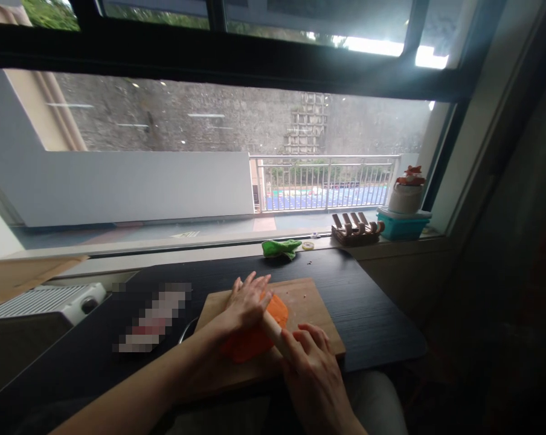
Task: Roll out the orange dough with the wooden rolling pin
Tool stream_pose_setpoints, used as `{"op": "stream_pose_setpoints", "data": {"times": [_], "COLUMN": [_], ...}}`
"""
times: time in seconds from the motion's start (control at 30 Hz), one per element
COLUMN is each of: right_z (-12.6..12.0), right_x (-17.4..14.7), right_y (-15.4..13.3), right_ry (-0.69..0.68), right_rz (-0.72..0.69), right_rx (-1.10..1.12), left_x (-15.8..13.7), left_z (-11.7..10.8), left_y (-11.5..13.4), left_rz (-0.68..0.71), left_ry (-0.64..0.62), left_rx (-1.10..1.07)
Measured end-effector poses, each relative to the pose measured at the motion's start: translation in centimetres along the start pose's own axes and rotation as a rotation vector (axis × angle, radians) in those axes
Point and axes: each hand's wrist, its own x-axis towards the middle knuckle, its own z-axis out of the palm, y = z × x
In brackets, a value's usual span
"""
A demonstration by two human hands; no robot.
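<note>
A sheet of orange dough or clay (278,311) lies flattened on a wooden board (302,293). Across it runs a pale wooden rolling pin (272,328), slanting from upper left to lower right. My left hand (248,305) rests over the pin's far part, its fingers stretched out and slightly spread. Bent fingers of my right hand (310,359) cover the near end of the same pin. Much of the pin and part of the orange sheet are hidden beneath both hands and my left forearm.
The board stands on a dark table (372,320). At its back edge are a green cloth (281,248) and a tape roll (308,246). A brown rack (355,231) and a teal box (402,225) sit on the windowsill. A blurred-out item (157,317) lies left of the board.
</note>
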Motion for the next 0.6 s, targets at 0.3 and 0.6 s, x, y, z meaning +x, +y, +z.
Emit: {"op": "stream_pose_setpoints", "data": {"times": [0.3,0.6], "right_z": [-0.5,-0.8], "right_x": [1.0,0.9], "right_y": [1.9,3.6], "right_ry": [0.0,0.059], "right_rz": [0.039,0.001], "right_rx": [-0.029,-0.103], "left_x": [3.5,6.8], "left_z": [0.0,0.4], "left_y": [3.0,5.2], "left_rz": [-0.031,-0.018], "left_ry": [-0.032,0.003], "left_rx": [-0.062,-0.1]}}
